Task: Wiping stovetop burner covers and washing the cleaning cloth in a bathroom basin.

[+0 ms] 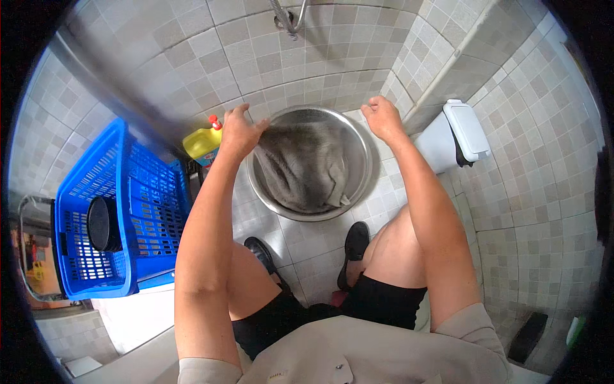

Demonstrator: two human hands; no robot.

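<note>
A round stainless steel basin (367,165) stands on the tiled floor before me, with a dark grey cloth (302,168) spread inside it. The cloth is slightly blurred, and a paler grey fold (337,180) shows at its right side. My left hand (241,130) hovers at the basin's upper left rim, thumb and fingers apart, close to the cloth's corner. Nothing shows between those fingers. Beyond the upper right rim is my right hand (382,119), raised with its fingers curled in and no visible object in it.
A yellow bottle (200,144) with a red cap stands left of the basin. Farther left, a blue plastic basket (125,206) holds a black round object (102,224). At right is a white lidded bin (448,137). A shower hose (284,17) hangs on the wall.
</note>
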